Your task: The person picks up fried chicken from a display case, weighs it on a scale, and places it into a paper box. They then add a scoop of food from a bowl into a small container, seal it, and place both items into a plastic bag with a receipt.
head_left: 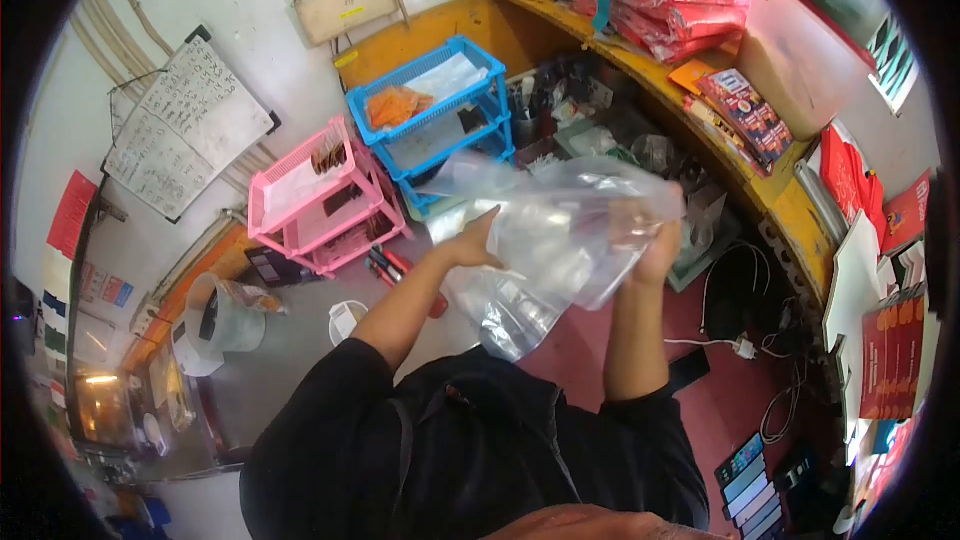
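Observation:
A large clear plastic bag is stretched between my hands above the desk. My right hand has its fingers closed round the bag's upper right part, some of them seen through the plastic. At the bag's left side is my left hand, its thumb and fingers spread apart. Below that hand, a shiny, crumpled part of the plastic hangs down toward my black shirt. Behind the bag stands a blue tiered tray, with a pink tiered tray to its left.
Red-handled pliers and a round white container lie left of my left forearm. White cables and phones are on the right. A yellow shelf curves behind, bearing stacked red packages.

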